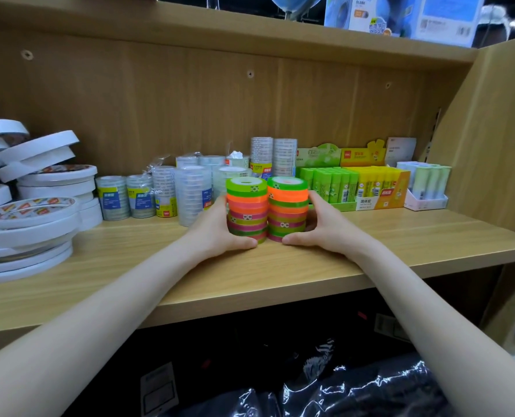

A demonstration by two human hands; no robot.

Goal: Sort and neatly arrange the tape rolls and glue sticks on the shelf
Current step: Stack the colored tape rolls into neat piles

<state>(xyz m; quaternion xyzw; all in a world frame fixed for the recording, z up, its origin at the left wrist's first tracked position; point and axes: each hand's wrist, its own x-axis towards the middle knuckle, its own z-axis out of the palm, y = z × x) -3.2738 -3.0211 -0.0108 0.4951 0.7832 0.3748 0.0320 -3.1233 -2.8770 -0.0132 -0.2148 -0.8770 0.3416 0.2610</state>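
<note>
Nearest the camera, below the wooden shelf board (280, 275), dark goods in glossy plastic wrap (355, 392) lie in shadow; their labels are not readable.

Two bare forearms reach up onto the shelf board. Left hand (217, 233) cups the left stack of coloured tape rolls (246, 210), thumb curled along its base, fingers wrapped round its far left side. Right hand (325, 227) grasps the right stack of coloured tape rolls (287, 207) the same way, thumb at the base, fingers curled behind. The two stacks stand upright and touching, mid-shelf, a little back from the front edge. Rolls are green, orange and pink; small stickers on them, print too small to read.

Left of the stacks: wrapped sleeves of clear tape rolls (143, 195) with blue and yellow labels, text illegible. Further left, loose piles of white double-sided tape rolls (30, 218), some tilted, red-and-yellow printing on the cores, unreadable.

Just behind the stacks: two taller sleeves of clear tape (272, 156) standing near the back panel.

Right of the stacks: a green display box (345, 206) holding upright green glue sticks (331, 182); touching it, a yellow-orange display box (382, 201) of yellow glue sticks (376, 183), front marked 固体胶, red logo on its raised card. Further right, a white tray (427, 201) holding pale green sticks (430, 177).

On the board above, blue printed cartons (400, 16), text blurred.
</note>
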